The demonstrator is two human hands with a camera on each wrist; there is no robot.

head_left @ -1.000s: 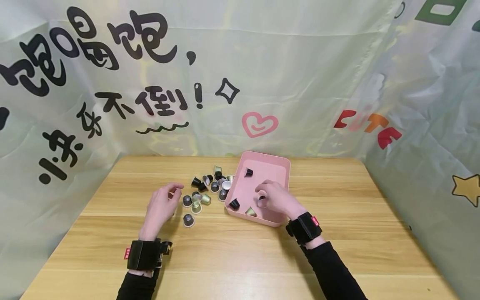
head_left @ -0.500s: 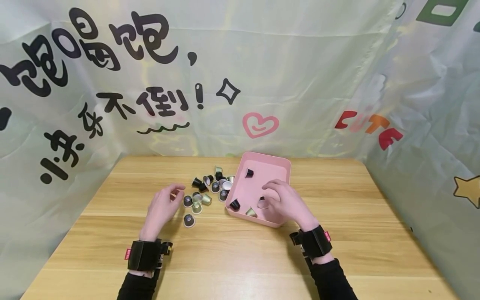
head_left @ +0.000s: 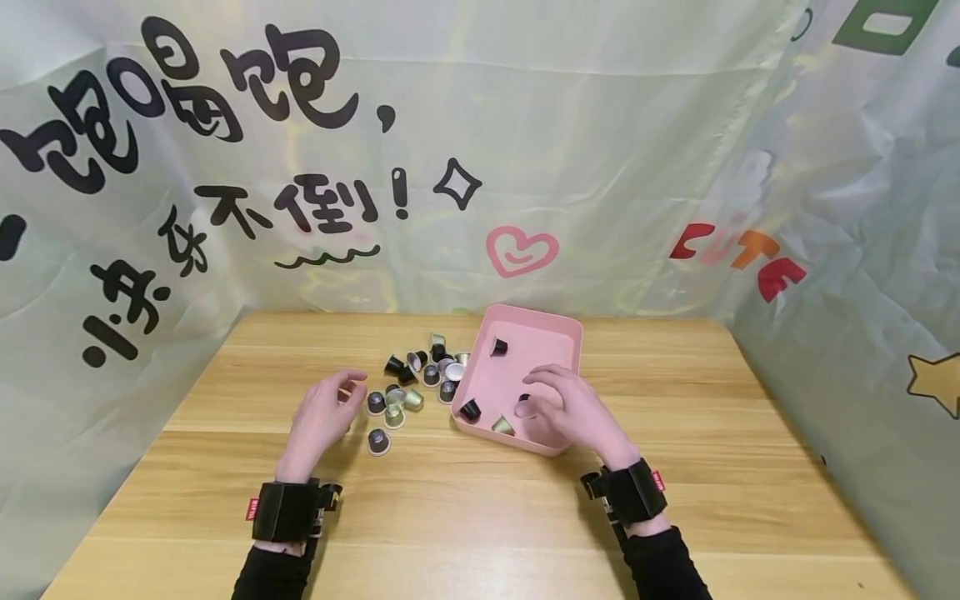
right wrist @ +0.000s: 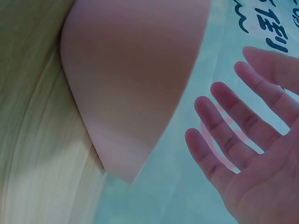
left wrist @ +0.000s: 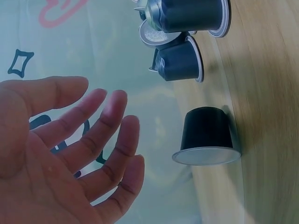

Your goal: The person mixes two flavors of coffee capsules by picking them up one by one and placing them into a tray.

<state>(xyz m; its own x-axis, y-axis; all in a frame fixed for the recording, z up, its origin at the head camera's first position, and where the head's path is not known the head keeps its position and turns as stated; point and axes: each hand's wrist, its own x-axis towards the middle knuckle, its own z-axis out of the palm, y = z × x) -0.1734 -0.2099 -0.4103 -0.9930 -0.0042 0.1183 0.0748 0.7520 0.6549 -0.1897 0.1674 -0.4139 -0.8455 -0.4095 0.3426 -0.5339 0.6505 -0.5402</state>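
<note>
The right hand (head_left: 573, 410), fingers loosely spread and holding nothing, hangs over the pink tray (head_left: 487, 382). Four capsules (head_left: 499, 346) show inside — seemingly an early stage, with the larger pile (head_left: 431, 376) left on the table (head_left: 450, 517), between tray and relaxed, empty left hand (head_left: 322, 417).

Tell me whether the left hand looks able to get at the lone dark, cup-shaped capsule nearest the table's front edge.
Probably yes. The left hand is empty and close to the lone dark, cup-shaped capsule; nothing shows between them, and the other loose capsules lie farther back.
</note>
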